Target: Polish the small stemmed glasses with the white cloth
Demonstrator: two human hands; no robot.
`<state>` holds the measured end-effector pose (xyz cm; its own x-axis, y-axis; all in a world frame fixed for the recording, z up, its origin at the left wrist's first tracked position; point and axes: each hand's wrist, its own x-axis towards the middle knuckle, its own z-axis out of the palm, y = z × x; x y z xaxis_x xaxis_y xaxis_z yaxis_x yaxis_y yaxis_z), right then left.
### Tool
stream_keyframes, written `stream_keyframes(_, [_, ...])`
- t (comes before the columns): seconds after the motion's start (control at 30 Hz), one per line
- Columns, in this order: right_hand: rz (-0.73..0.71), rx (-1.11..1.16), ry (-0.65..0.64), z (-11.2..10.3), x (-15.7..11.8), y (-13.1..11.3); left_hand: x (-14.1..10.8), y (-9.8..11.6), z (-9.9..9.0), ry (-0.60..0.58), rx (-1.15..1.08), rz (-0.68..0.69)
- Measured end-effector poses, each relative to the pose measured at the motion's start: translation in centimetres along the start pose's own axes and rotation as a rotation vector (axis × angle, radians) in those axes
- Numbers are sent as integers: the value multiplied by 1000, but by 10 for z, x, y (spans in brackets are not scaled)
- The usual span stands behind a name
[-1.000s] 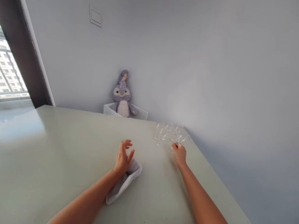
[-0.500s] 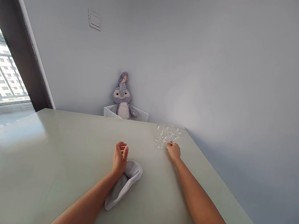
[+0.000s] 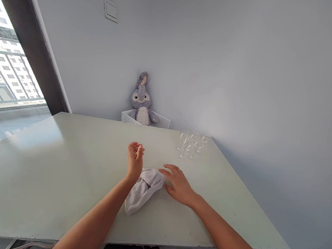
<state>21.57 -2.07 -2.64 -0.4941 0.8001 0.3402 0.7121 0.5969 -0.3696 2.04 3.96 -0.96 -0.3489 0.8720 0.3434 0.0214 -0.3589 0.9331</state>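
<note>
A crumpled light grey cloth (image 3: pixel 142 194) lies on the pale table (image 3: pixel 71 177) between my forearms. My left hand (image 3: pixel 135 159) is raised just beyond the cloth's left side, its fingers curled but apart, with nothing seen in them. Palm down, my right hand (image 3: pixel 178 184) is spread at the cloth's right edge, its fingertips near or touching the fabric. Several clear stemmed glasses (image 3: pixel 193 144) stand grouped near the far right corner of the table, apart from both hands.
Behind the table's far edge, a grey plush toy (image 3: pixel 143 105) sits in a white perforated basket (image 3: pixel 162 121). A wall with a switch (image 3: pixel 111 10) rises behind. At the left is a window (image 3: pixel 6 64) with a dark frame.
My right hand has come back from the glasses toward the cloth and opened. My left hand stays beside the cloth. The view has shifted slightly.
</note>
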Motion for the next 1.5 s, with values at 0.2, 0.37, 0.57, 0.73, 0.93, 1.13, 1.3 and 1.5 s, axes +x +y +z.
stream_keyframes(0.2, [0,163,-33,5,25,-16,-40,39,-15,-374,286,88])
stream_keyframes(0.37, [295,503,-18,-23,28,-17,-72,21,-43,-509,653,179])
stream_keyframes(0.57, [486,907,-143,-57,4,-12,-24,25,-54,-432,388,-89])
stream_keyframes(0.73, [547,297,-39,-52,-32,9,0,32,-64,-148,356,-2])
stream_keyframes(0.93, [43,-213,-128,-26,-54,-10,-54,25,-95,-247,505,52])
stream_keyframes(1.13, [-95,-107,-318,22,-35,-11,-112,22,-140,-412,767,412])
stream_keyframes(1.3, [117,-191,-260,49,28,28,-128,7,-166,-314,940,559])
stream_keyframes(1.5, [420,-248,-280,61,123,51,-137,-5,-161,-327,1094,724])
